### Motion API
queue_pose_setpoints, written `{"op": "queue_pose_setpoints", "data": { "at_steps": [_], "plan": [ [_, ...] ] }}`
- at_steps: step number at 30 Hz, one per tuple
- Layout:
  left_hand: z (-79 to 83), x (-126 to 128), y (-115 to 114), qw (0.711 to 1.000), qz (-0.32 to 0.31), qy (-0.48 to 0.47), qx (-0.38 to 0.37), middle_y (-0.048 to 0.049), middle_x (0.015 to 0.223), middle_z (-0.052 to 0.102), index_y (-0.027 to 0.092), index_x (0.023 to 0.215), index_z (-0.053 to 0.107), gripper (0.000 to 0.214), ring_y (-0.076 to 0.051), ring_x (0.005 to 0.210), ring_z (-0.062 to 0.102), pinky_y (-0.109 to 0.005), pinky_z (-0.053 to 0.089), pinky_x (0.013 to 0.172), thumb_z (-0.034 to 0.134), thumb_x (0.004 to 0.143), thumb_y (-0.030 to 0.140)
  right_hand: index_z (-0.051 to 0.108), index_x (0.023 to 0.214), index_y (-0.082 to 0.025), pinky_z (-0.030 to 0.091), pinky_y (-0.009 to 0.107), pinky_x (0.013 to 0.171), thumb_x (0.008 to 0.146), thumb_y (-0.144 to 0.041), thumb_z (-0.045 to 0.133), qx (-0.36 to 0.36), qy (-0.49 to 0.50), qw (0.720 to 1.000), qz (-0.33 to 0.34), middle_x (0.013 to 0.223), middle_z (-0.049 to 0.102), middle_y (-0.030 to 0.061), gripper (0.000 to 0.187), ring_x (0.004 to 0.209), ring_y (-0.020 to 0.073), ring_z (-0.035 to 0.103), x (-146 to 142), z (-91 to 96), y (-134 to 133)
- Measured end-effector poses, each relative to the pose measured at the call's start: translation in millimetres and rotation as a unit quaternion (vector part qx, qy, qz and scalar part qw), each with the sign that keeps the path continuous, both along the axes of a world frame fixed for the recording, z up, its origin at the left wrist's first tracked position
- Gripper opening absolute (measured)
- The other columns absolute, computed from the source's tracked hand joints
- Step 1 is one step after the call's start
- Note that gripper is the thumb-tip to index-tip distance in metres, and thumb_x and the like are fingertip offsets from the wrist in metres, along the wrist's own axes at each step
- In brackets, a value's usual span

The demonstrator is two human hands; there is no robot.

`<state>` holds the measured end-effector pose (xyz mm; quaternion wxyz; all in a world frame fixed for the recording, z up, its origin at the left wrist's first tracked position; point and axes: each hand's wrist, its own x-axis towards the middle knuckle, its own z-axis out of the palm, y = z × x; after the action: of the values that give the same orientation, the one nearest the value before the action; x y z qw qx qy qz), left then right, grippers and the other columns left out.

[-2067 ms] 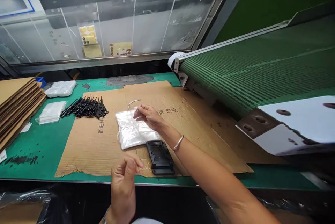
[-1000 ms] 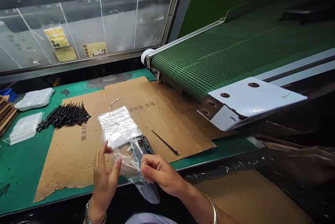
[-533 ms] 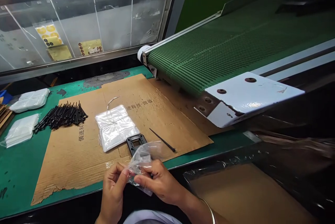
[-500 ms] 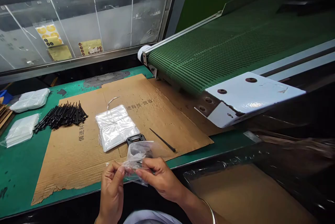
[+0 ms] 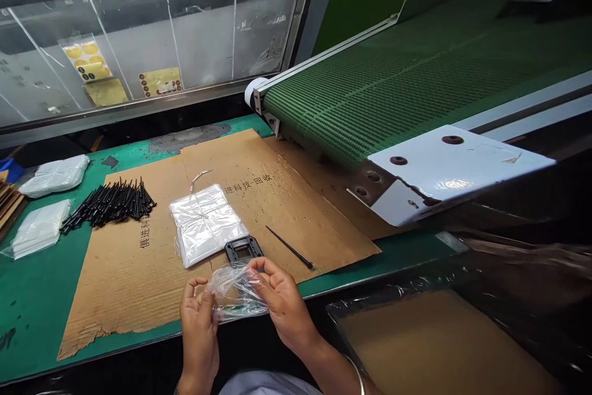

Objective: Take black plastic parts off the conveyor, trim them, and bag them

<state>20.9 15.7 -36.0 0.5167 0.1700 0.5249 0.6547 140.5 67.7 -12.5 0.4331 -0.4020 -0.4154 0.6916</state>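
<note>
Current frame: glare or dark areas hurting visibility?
Head view: glare on the white end plate, sheen on the tied plastic stack; head view: bright streaks on the clear film between left hand and right hand, edges unclear; head view: upper right dark, object on the belt too dim to identify.

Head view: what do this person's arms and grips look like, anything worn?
Left grip and right grip: both ungloved. Right wrist has a thin, shiny silver bangle; no sleeve on the visible forearm. Left wrist is cut off by the frame, so anything worn there can't be told.
</note>
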Motion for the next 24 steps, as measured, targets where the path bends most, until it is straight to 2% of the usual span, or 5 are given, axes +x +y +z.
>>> {"op": "queue_pose_setpoints", "data": {
  "at_steps": [4, 10, 13, 19, 24],
  "plan": [
    [-13.0, -7.1, 1.2, 0.962, 0.059, 0.266, -0.001, 0.0014, 0.068, 0.053, 0.020, 0.100, 0.047, 0.032, -0.013, 0.059, 0.052, -0.026, 0.043, 0.056, 0.057, 0.076, 0.039, 0.051, 0.067, -0.016, 0.026, 0.020, 0.046, 0.078, -0.051, 0.050, 0.117, -0.136, 0.983, 0.051, 0.053, 0.038, -0.0047, 0.037, 0.049, 0.0077, 0.033, 3.6, 1.3, 2.0],
    [-18.4, -10.5, -3.7, 0.731, 0.035, 0.660, 0.171, -0.0105, 0.100, 0.058, 0.022, 0.111, 0.053, 0.039, -0.025, 0.093, 0.054, -0.039, 0.039, 0.080, 0.058, 0.074, 0.016, 0.057, 0.067, -0.016, 0.028, 0.021, 0.048, 0.084, -0.028, 0.045, 0.292, -0.277, 0.894, 0.196, 0.054, 0.047, -0.0030, 0.024, 0.050, 0.0085, 0.037, -3.9, 18.5, 0.1],
    [-15.4, -23.7, 1.4, 0.750, -0.018, 0.634, 0.190, -0.0047, 0.083, 0.061, 0.025, 0.108, 0.057, 0.034, -0.018, 0.074, 0.058, -0.029, 0.043, 0.065, 0.047, 0.079, 0.010, 0.059, 0.074, -0.017, 0.032, 0.021, 0.049, 0.083, -0.025, 0.044, 0.332, -0.279, 0.881, 0.190, 0.058, 0.051, -0.0019, 0.019, 0.052, 0.0097, 0.042, -3.2, 21.1, 0.2],
    [-13.0, -58.8, 7.0, 0.744, 0.181, 0.642, 0.039, -0.0009, 0.070, 0.049, 0.019, 0.090, 0.063, 0.022, -0.015, 0.060, 0.051, -0.027, 0.039, 0.056, 0.048, 0.075, 0.013, 0.056, 0.093, -0.016, 0.044, 0.030, 0.065, 0.083, -0.047, 0.043, 0.308, -0.438, 0.839, -0.097, 0.080, 0.059, 0.0084, 0.035, 0.073, 0.0200, 0.055, 26.7, -12.2, 17.9],
    [-23.1, -60.2, 5.6, 0.735, 0.089, 0.671, 0.024, -0.0020, 0.070, 0.061, 0.020, 0.084, 0.061, 0.026, -0.019, 0.064, 0.055, -0.029, 0.040, 0.060, 0.045, 0.067, 0.009, 0.047, 0.060, -0.020, 0.041, 0.035, 0.062, 0.080, -0.056, 0.040, 0.293, -0.492, 0.819, -0.014, 0.063, 0.053, 0.0056, 0.042, 0.067, 0.0217, 0.050, 40.8, -37.1, 23.2]
  ]
}}
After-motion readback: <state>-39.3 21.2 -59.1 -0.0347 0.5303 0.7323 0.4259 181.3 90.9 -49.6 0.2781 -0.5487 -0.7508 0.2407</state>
